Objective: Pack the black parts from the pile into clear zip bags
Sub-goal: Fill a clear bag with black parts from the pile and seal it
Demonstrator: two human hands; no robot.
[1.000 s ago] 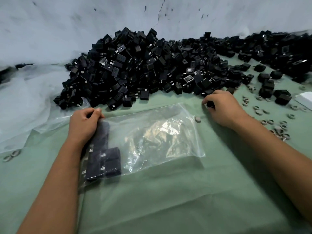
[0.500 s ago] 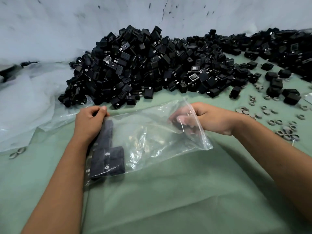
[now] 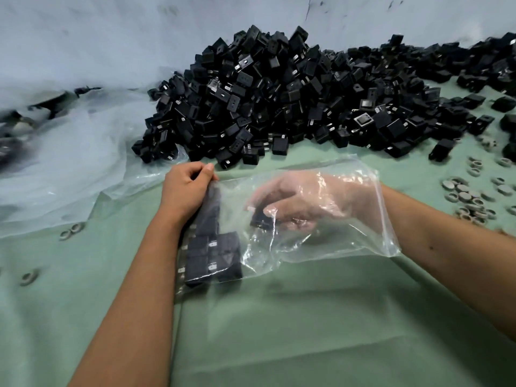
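A big pile of black parts point(image 3: 293, 107) lies against the pale wall at the back of the green cloth. In front of it lies a clear zip bag point(image 3: 329, 247) with its mouth to the right. Several black parts point(image 3: 212, 255) sit packed in rows at the bag's left end. My left hand point(image 3: 185, 191) grips the bag's left end, fingers closed over the plastic and the parts. My right hand point(image 3: 304, 202) is inside the bag up to the wrist, seen through the plastic, and holds one black part point(image 3: 261, 219) between thumb and fingers.
Grey rings point(image 3: 469, 199) are scattered on the cloth at the right, with a few more rings point(image 3: 69, 231) at the left. Loose clear plastic sheeting point(image 3: 69, 169) covers the left side. More black parts point(image 3: 444, 148) lie loose right of the pile.
My right hand took a black part at the pile's edge, came to the bag's mouth, and has now gone deep inside the bag with it. My left hand has stayed on the bag.
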